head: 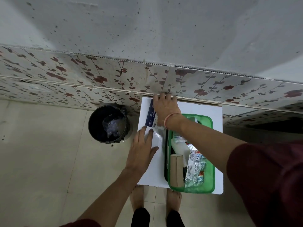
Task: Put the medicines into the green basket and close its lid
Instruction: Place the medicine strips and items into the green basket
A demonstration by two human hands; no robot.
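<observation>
Near table (193,105) edge: R hand (165,108) (on box (151,116))

Right hand (165,108) covering most of a dark blue medicine box (151,114) at the counter's (152,169) far left corner, grip on it unclear. Print on box too small to read. Forearm hiding part of green basket (210,177). Both sleeves cut off by frame edges.

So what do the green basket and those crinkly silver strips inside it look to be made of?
Green basket: probably plastic, since its walls look glossy and slightly see-through. Silver strips: likely foil blister packs, judging by the crumpled, shiny, metallic surface with printed lettering.
</observation>
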